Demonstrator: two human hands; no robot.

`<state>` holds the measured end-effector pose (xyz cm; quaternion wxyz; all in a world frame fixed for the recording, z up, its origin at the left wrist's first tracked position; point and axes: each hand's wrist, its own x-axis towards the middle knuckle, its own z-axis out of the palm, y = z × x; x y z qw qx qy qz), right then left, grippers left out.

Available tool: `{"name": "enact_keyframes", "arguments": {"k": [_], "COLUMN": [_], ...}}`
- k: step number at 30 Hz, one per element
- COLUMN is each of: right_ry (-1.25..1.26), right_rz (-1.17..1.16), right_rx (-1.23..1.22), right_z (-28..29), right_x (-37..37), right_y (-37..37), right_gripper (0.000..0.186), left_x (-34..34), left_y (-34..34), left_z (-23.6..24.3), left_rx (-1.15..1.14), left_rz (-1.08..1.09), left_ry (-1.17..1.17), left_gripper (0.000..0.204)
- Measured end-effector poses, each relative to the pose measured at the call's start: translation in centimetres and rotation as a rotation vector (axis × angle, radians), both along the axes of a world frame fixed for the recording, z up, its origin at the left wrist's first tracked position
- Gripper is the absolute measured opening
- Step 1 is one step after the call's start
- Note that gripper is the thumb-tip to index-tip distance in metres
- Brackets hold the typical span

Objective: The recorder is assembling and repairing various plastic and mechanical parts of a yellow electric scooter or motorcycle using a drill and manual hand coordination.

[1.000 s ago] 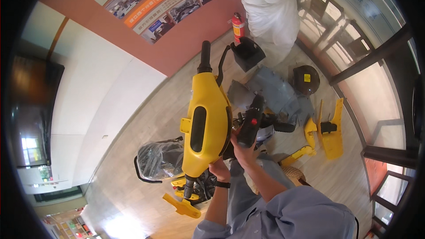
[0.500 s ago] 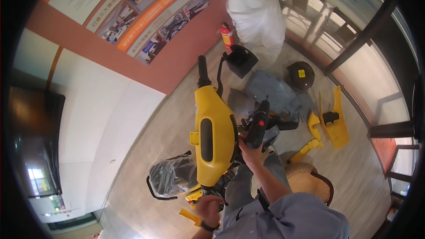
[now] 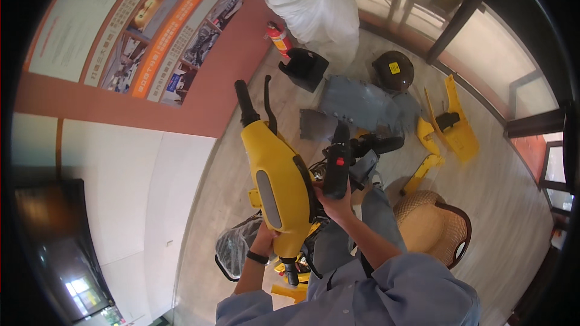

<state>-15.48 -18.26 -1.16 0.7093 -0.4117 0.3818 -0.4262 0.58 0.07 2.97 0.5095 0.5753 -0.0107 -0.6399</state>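
Note:
In front of me stands a scooter's yellow handlebar cover with a long dark panel on its face. Black grips stick out at both ends, with a brake lever beside the far one. My left hand, a black band at its wrist, is closed on the cover's near left edge; some fingers are hidden behind it. My right hand is wrapped round a black power drill with a red button, just right of the cover. The drill's tip points away from me and is hard to make out.
Grey panels, a black box-shaped part, a dark helmet and yellow body panels lie on the floor. A woven stool stands at right, a plastic-wrapped seat at left. A fire extinguisher is by the wall.
My left hand has come up from below the cover and taken hold of its edge. The handlebar has turned slightly; my right hand keeps the drill beside it. The view has shifted.

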Motion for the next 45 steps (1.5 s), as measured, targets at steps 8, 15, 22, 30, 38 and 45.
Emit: {"name": "enact_keyframes", "arguments": {"k": [8,15,22,30,38,45], "right_ry": [0.001,0.046,0.186,0.122,0.135,0.163], "right_rz": [0.046,0.072,0.132,0.069,0.030,0.028], "right_rx": [0.076,0.088,-0.095,0.006,-0.007,0.013], "right_z": [3.5,5.4,6.7,5.1,5.5,5.9], "right_x": [-0.5,-0.3,-0.4,-0.4,-0.3,-0.4], "right_y": [-0.5,-1.4,-2.7,-1.7,-1.1,-0.7], "right_gripper": [0.064,0.110,0.124,0.120,0.107,0.092], "left_x": [0.3,1.9,1.9,2.8,3.3,2.3], "left_y": [0.8,3.1,5.6,6.3,6.9,5.2], "left_z": [0.7,-0.8,-2.0,-3.4,-3.4,-2.3], "left_rx": [0.021,0.024,-0.007,0.026,0.023,0.096], "left_rz": [0.036,-0.004,0.131,0.113,0.031,0.071], "left_ry": [0.009,-0.037,0.187,0.168,0.051,0.009], "left_gripper": [0.080,0.050,0.057,0.074,0.083,0.090]}}
